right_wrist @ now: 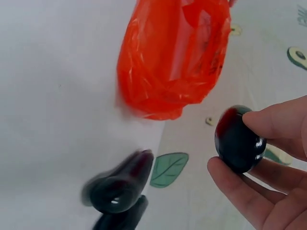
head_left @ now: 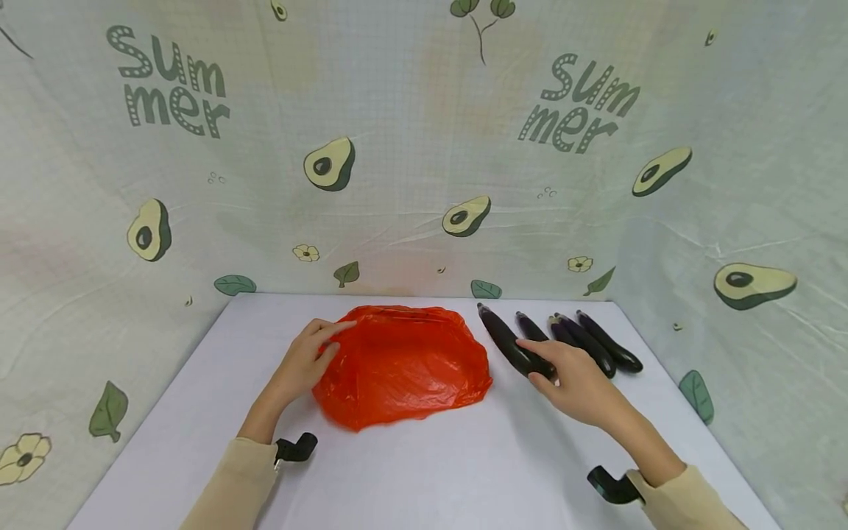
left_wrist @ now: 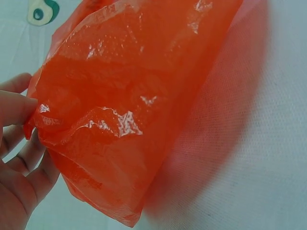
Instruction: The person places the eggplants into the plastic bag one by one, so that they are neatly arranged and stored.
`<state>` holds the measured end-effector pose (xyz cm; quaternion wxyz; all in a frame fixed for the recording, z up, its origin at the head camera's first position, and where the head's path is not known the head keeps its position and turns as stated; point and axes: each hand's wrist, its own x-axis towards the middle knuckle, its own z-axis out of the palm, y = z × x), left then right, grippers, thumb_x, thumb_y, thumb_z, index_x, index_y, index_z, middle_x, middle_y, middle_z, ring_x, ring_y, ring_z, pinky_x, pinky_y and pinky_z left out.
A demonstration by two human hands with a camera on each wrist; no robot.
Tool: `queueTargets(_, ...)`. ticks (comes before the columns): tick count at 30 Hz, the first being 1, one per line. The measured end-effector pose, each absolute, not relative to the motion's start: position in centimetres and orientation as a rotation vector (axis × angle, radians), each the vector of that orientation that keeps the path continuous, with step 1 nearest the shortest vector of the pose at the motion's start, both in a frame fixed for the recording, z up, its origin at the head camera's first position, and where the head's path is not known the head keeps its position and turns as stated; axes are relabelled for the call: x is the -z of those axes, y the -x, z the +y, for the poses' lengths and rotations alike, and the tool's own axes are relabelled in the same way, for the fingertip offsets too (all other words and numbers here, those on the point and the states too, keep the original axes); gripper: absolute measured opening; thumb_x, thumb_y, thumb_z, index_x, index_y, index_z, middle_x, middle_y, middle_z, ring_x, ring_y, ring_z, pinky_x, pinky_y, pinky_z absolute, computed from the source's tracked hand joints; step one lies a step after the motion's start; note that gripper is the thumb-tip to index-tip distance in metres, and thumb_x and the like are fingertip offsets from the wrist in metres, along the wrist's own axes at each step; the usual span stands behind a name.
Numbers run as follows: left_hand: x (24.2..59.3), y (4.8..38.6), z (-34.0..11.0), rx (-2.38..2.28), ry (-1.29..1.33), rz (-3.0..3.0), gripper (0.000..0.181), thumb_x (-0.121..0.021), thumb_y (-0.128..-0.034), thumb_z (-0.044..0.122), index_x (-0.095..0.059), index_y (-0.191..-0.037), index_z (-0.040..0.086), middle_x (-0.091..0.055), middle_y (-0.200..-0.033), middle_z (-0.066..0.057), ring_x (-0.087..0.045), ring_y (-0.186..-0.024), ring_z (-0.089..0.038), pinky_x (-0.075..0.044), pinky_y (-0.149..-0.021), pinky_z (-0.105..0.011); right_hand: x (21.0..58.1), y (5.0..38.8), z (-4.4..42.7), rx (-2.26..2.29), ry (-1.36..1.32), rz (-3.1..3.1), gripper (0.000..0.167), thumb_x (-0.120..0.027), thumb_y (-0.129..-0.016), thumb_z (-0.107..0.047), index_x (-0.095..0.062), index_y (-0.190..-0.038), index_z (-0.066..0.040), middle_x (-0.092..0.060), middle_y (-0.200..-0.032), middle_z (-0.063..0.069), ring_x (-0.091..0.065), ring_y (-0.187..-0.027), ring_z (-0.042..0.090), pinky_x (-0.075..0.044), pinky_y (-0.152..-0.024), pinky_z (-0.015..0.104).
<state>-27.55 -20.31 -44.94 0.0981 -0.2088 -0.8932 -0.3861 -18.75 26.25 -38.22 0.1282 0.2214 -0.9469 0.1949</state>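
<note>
On the white table (head_left: 424,471) — red bag (head_left: 414,368) left, eggplants (head_left: 619,353) right.
Near edge: beige sleeves (head_left: 228,486), a black wrist mount (head_left: 299,447) at each. Beyond them, left hand (head_left: 308,361) pinches the bag's left edge; right hand (head_left: 579,383) grips one eggplant (head_left: 505,341) between thumb and fingers, just right of the bag. The other eggplants lie close together, far right — avocado-print cloth (head_left: 391,110) behind.

left hand (head_left: 306,362) holds red bag (head_left: 411,372); right hand (head_left: 578,383) grips dark eggplant (head_left: 506,344), more eggplants (head_left: 587,346) farther right.
</note>
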Motion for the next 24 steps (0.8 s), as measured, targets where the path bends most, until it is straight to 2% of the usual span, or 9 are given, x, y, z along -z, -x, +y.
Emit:
queueTargets(2, 44.9, 27.5, -20.3, 1.145, 0.615, -2.643, 0.049, -0.062, -0.1043, 0.000, -0.063, -0.149, 0.019, -0.059, -0.124, -0.009, -0.058, -0.113, -0.027, -0.059, -0.094, -0.048, 37.8, 18.4, 26.0, -0.565, -0.683, -2.749, 0.053, -0.080, -0.091, -0.003, -0.067, -0.142, -0.010, -0.074, -0.130, 0.009, -0.053, -0.076, 0.012, -0.050, -0.066, 0.024)
queueTargets(10, 44.7, 27.4, -20.2, 1.147, 0.598, -2.657, 0.048, -0.061, -0.1047, 0.000, -0.063, -0.149, 0.019, -0.058, -0.124, -0.010, -0.058, -0.113, -0.027, -0.060, -0.093, -0.048, 37.1, 17.8, 24.3, -0.610, -0.771, -2.756, 0.052, -0.079, -0.092, -0.001, -0.068, -0.142, -0.009, -0.073, -0.129, 0.010, -0.064, -0.092, 0.015, -0.058, -0.071, 0.025)
queueTargets(24, 44.5, 27.4, -20.1, 1.142, 0.593, -2.660, 0.048, -0.061, -0.1050, 0.001, -0.064, -0.149, 0.021, -0.058, -0.124, -0.009, -0.058, -0.112, -0.027, -0.061, -0.093, -0.046, 39.3, 19.2, 20.7, -0.727, -0.841, -2.816, 0.048, -0.077, -0.093, -0.003, -0.069, -0.140, -0.009, -0.074, -0.119, 0.005, -0.065, -0.095, 0.015, -0.059, -0.078, 0.027)
